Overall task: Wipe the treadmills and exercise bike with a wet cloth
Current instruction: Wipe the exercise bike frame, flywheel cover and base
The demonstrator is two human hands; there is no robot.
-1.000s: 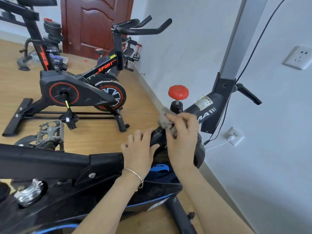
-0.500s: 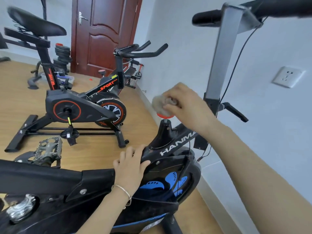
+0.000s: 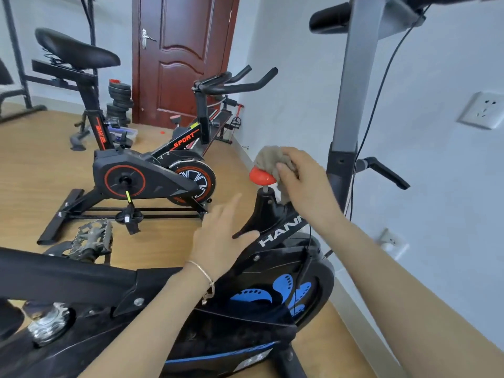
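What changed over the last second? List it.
The right hand carried the cloth up from the knob's stem onto the red knob. The left hand let go of the frame, fingers now spread above it. The cloth stays gripped.

A dark red door (image 3: 180,58) with a metal handle (image 3: 146,38) stands shut at the far end of the room. Left of it, a stack of black weight plates (image 3: 120,100) sits on the wooden floor (image 3: 32,165). The pale wall (image 3: 441,186) on the right carries a white socket (image 3: 482,110) high up and a lower socket (image 3: 390,241) with a plug in it. A black frame (image 3: 16,64) rises in the far left corner.
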